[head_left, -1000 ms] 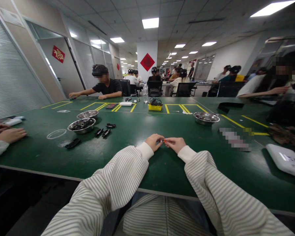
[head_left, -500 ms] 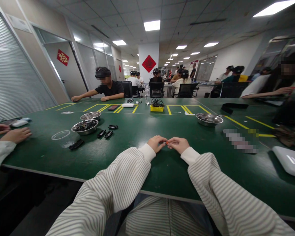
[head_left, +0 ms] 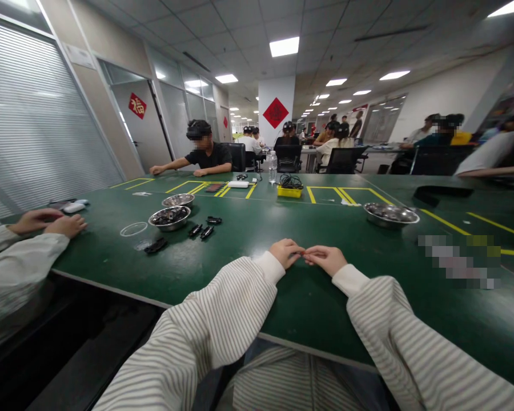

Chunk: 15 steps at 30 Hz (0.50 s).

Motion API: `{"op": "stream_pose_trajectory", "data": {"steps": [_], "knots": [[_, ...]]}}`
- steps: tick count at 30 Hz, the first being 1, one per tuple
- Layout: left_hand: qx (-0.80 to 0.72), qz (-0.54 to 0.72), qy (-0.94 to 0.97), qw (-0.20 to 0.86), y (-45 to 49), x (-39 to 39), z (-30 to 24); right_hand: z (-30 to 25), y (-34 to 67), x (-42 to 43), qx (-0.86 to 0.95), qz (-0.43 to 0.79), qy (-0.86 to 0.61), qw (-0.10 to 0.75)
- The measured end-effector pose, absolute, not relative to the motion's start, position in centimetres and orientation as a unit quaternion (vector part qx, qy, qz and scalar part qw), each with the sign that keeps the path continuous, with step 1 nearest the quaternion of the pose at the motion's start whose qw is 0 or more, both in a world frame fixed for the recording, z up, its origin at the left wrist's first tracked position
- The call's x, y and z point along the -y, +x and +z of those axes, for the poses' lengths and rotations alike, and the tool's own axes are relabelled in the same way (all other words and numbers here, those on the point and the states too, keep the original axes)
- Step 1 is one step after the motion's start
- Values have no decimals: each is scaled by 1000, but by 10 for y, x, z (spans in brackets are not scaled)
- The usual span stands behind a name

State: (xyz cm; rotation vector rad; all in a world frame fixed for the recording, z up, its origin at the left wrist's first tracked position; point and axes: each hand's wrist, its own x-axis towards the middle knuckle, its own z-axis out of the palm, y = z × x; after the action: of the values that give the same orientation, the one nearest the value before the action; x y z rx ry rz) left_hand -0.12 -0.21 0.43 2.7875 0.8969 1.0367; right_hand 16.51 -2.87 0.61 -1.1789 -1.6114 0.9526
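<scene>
My left hand (head_left: 286, 253) and my right hand (head_left: 326, 258) rest on the green table (head_left: 248, 257) just in front of me, both in striped sleeves. Their fingertips meet in a pinch at the middle. Whatever sits between the fingers is hidden by them. Both hands are closed. The closest loose items are small black parts (head_left: 201, 231), well off to the left of my left hand.
Two steel bowls (head_left: 170, 217) stand at the left, one holding black parts, and a third bowl (head_left: 390, 214) at the right. A clear ring (head_left: 133, 229), a yellow tray (head_left: 289, 191) and a bottle (head_left: 273, 166) lie further off. A co-worker's hands (head_left: 53, 222) rest at the left edge.
My view has swung to the left, so everything sits further right in the picture. The small orange piece seen between my fingertips earlier no longer shows. My hands stay pinched together.
</scene>
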Motion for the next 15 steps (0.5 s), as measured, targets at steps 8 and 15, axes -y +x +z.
{"op": "stream_pose_trajectory", "data": {"steps": [8, 15], "knots": [[-553, 305, 775, -7, -86, -64, 6, 7, 166, 28, 697, 340, -484, 405], [-693, 206, 690, -40, -137, -97, 8, 4, 170, 29, 729, 288, -484, 389]]}}
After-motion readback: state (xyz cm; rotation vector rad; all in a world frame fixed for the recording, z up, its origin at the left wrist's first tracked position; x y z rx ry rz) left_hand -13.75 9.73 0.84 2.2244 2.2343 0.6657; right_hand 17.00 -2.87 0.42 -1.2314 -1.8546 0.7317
